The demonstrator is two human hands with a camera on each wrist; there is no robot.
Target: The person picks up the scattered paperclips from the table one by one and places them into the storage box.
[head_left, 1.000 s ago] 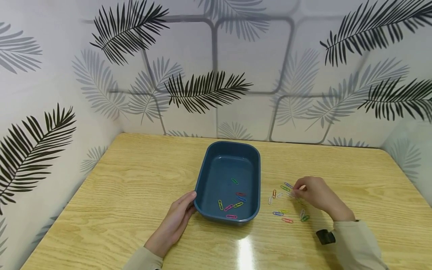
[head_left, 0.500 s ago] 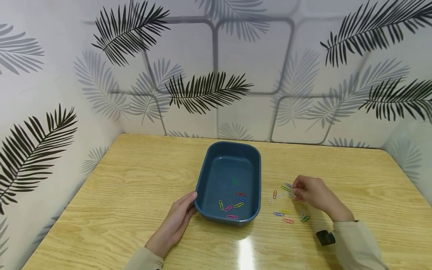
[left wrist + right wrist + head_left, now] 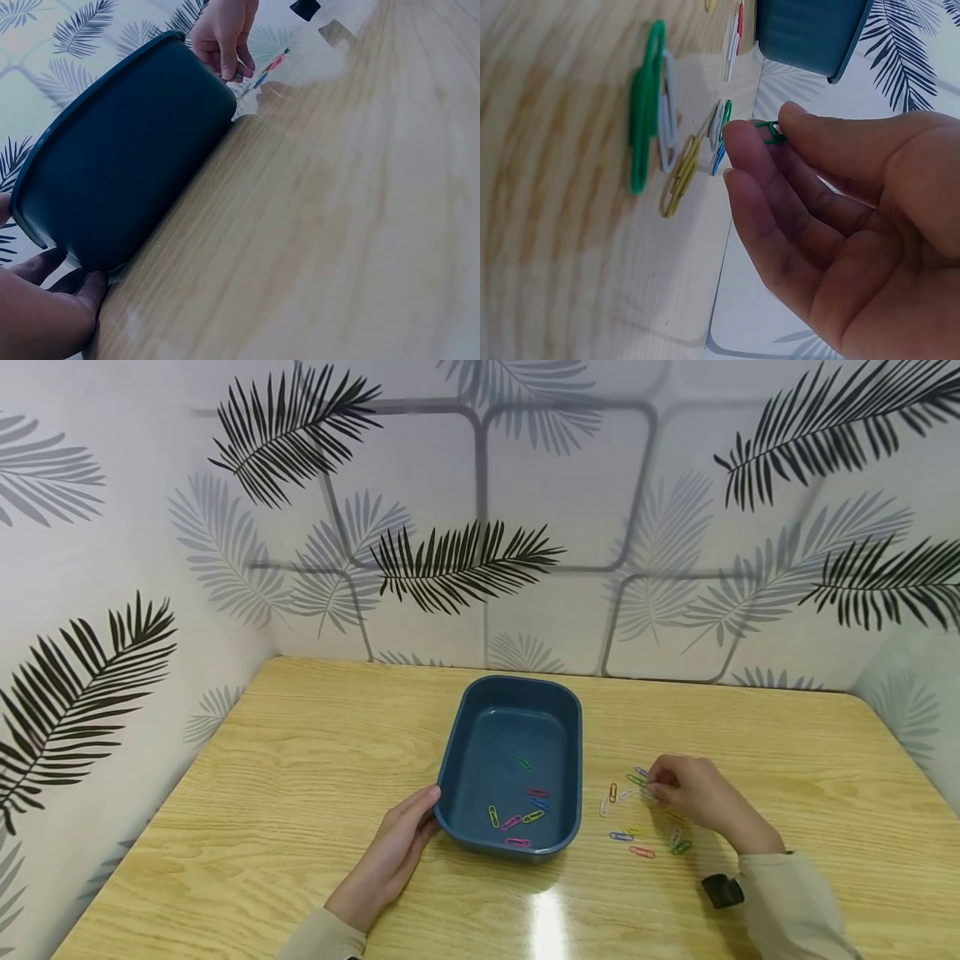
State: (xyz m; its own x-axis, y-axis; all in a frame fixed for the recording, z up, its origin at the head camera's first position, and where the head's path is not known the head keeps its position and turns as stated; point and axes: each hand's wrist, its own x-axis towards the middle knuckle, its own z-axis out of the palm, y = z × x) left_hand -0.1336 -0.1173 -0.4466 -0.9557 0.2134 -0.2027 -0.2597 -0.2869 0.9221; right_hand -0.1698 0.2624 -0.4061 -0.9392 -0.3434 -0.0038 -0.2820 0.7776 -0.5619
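In the head view a dark blue plastic bin stands on the table with several coloured paper clips lying inside. My left hand holds its near left corner, the thumb at the rim and the fingers low against the outer wall, as the left wrist view shows. To the right of the bin, my right hand is among loose clips. Seen from the right wrist, a green paper clip is pinched between the thumb and a fingertip. Nearby lie another green clip and a yellow clip.
Several loose clips, among them a pink clip and a blue clip, are spread on the wooden table right of the bin. Behind the table rises a wall patterned with leaves.
The right hand stays over the loose clips with only slight finger movement. The left hand keeps its place on the bin, and the clips inside lie as before.
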